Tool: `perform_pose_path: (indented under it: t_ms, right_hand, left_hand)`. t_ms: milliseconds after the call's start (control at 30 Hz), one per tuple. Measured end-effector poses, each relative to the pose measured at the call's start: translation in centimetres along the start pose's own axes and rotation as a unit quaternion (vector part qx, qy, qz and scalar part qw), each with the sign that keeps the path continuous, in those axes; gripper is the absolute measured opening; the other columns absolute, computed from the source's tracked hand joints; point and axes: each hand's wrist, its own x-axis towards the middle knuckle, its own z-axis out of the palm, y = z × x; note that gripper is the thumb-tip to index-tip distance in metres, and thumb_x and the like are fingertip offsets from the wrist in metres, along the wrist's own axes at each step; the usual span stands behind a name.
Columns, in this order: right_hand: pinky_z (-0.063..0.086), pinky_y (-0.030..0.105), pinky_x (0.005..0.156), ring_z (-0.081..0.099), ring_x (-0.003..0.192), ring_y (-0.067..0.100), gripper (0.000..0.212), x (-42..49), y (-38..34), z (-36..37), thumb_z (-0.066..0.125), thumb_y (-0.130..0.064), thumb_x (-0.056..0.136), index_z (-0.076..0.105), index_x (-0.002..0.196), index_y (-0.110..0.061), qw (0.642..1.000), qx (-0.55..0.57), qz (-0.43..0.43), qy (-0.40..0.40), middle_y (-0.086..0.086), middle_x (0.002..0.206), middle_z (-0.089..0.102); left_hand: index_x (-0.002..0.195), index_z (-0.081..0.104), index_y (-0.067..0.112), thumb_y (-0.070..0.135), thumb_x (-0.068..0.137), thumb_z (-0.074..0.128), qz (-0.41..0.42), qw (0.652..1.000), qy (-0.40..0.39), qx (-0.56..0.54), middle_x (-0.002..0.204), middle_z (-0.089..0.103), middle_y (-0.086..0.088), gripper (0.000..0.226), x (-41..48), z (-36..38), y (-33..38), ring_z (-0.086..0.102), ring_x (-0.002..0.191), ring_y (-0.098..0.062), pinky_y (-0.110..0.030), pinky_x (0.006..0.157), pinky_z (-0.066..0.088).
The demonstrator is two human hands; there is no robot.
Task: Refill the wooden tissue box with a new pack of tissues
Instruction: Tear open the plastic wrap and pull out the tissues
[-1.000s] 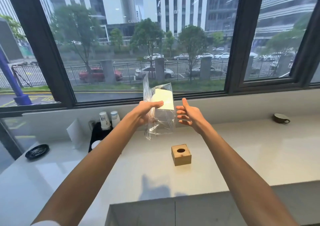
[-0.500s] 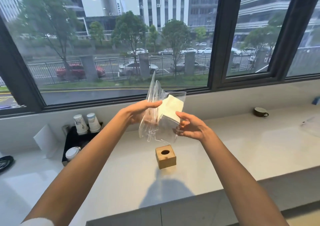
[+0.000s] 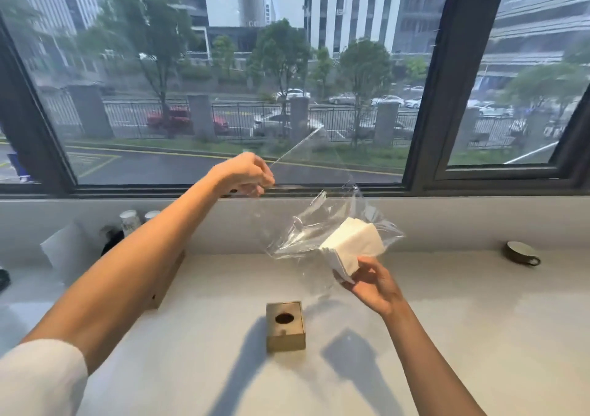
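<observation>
Only the paper cups at the back left carry any print, and it is too blurred to read.

Your tissue stack is a thick white block of folded sheets, tilted, held in the air above the white counter and to the right of the wooden tissue box. Its upper end sits inside the clear plastic wrapper, which is crumpled and glossy. Its lower corner pokes out toward you, the sheet edges fanning a little.

Your right hand grasps that lower corner between thumb and fingertips (whether any film lies under those fingers is hard to tell). Your left hand is higher, in front of the window sill, its fingers curled tight and pinching an edge of the wrapper. The film stretches from that pinch down toward the stack.

The box is small and pale brown, with a dark round hole in its top. It stands on the counter below and between your hands, well apart from both.

Your left forearm hides most of a second wooden piece and the dark tray beside the cups. A dark object is cut off at the left edge. A small dark mug sits far right by the wall, its details unclear.
</observation>
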Motion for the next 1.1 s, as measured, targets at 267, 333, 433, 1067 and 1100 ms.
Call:
perform_pose_path:
  t_ms: [267,333,433,1067,1100]
  right_hand:
    - [0.031,0.061,0.111,0.056,0.117,0.037,0.08,5.5,2.3,-6.7,0.079,0.021,0.044,0.063,0.118,-0.006,0.997,0.045,0.033,0.054,0.02,0.119,0.065]
    - [0.037,0.059,0.108,0.057,0.116,0.033,0.061,6.5,2.2,-8.8,0.072,0.019,0.063,0.063,0.116,-0.009,0.992,0.002,0.071,0.101,0.016,0.118,0.065]
    - [0.055,0.041,0.087,0.056,0.098,0.023,0.03,7.9,0.8,-11.3,0.046,0.004,0.094,0.057,0.117,-0.011,0.944,-0.132,0.04,0.299,0.009,0.11,0.056]
    - [0.052,0.034,0.083,0.068,0.092,0.018,0.018,22.5,-27.6,17.6,0.072,-0.041,0.083,0.078,0.092,-0.026,0.326,-0.93,-0.127,0.115,-0.007,0.092,0.075]
    - [0.054,0.034,0.082,0.068,0.089,0.016,0.016,22.6,-28.6,17.5,0.073,-0.04,0.082,0.078,0.089,-0.027,0.336,-0.927,-0.125,0.11,-0.008,0.088,0.075]
  left_hand:
    - [0.078,0.069,0.004,0.004,0.081,0.075,0.11,0.99,-0.059,0.073,0.072,0.064,-0.014,0.007,8.4,1.9,3.4,0.06,0.065,-0.022,-0.038,0.071,0.056]
    - [0.074,0.068,0.008,0.005,0.081,0.075,0.134,0.982,-0.073,0.113,0.065,0.064,-0.007,0.01,10.8,3.0,4.1,0.059,0.055,-0.014,-0.028,0.061,0.053]
    - [0.076,0.071,0.013,0.011,0.08,0.076,0.181,0.957,-0.065,0.218,0.065,0.067,-0.002,0.007,14.2,4.6,5.0,0.059,0.054,-0.008,-0.023,0.059,0.047]
    - [0.088,0.074,0.006,0.011,0.079,0.076,0.288,0.909,0.088,0.289,0.079,0.072,-0.003,0.011,25.1,-1.4,9.2,0.063,0.064,0.001,-0.012,0.066,0.048]
    - [0.088,0.074,0.007,0.011,0.079,0.077,0.281,0.916,0.077,0.277,0.077,0.07,0.0,0.01,25.3,-1.6,9.0,0.058,0.06,0.01,-0.005,0.061,0.045]
